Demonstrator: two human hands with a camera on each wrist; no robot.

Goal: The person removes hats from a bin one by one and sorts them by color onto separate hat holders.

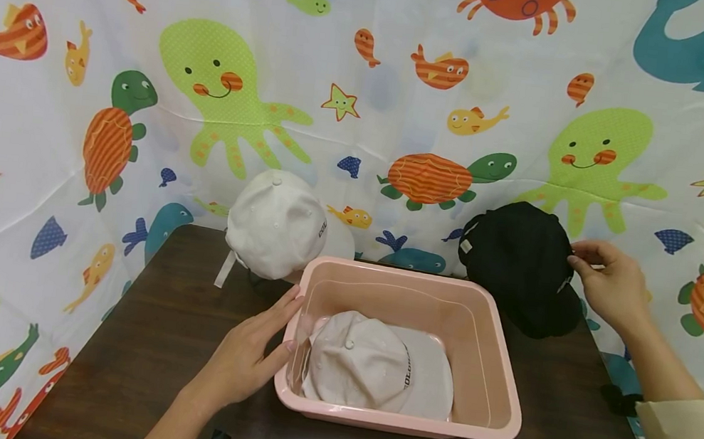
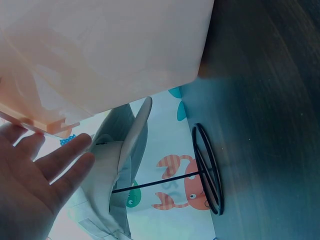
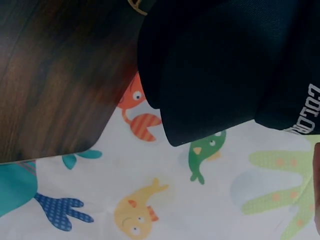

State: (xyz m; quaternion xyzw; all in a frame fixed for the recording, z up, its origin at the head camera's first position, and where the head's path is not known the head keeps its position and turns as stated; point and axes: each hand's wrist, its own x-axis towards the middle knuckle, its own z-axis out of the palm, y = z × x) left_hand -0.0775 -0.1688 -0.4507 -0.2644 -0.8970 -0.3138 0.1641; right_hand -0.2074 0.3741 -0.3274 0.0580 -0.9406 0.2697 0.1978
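My left hand lies against the left rim of a pink plastic basin, its fingers fairly straight and spread. Inside the basin sits an off-white baseball cap, brim to the right with dark lettering. At the back right, my right hand pinches the right edge of a black cap between thumb and fingers. Two dark brim edges overlap in the right wrist view, beside white lettering on the black cap; only a sliver of my hand shows there.
Behind the basin's left corner, a white cap is propped on a black wire stand with a ring base. The dark wooden table ends at a hanging cloth printed with sea animals.
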